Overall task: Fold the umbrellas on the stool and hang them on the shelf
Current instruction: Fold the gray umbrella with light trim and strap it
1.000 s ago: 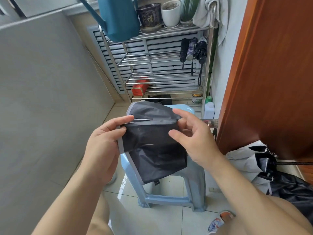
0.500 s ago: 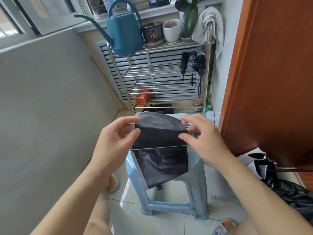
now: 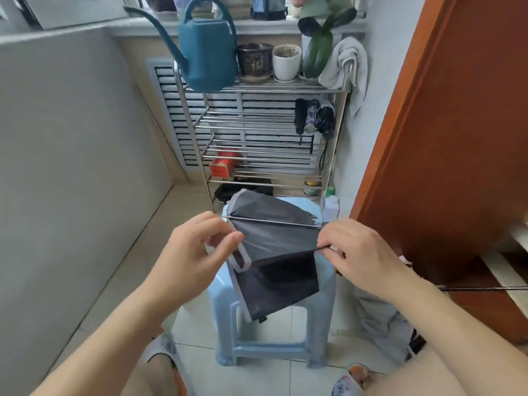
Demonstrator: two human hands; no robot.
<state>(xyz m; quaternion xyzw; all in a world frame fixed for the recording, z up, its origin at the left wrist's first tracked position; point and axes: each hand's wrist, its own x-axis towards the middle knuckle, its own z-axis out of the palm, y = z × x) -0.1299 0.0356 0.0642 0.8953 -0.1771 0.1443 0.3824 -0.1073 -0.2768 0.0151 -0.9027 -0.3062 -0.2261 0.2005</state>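
Since the earlier frame a further canopy panel has been drawn out. Umbrella (image 3: 274, 252) held above stool (image 3: 325, 278); left hand (image 3: 194, 252) pinches hem, right hand (image 3: 357, 252) pinches rib end. Folding step judged underway; next, pleats wrapped, then shelf (image 3: 257, 115).

Umbrella in our hands: dark grey fabric umbrella with pale edging (image 3: 274, 252), half-gathered, canopy draped over the pale blue plastic stool (image 3: 325, 284) (one thin rib showing).
Hung umbrellas: three folded dark umbrellas (image 3: 314, 118) dangling from the steel wire shelf (image 3: 257, 115).
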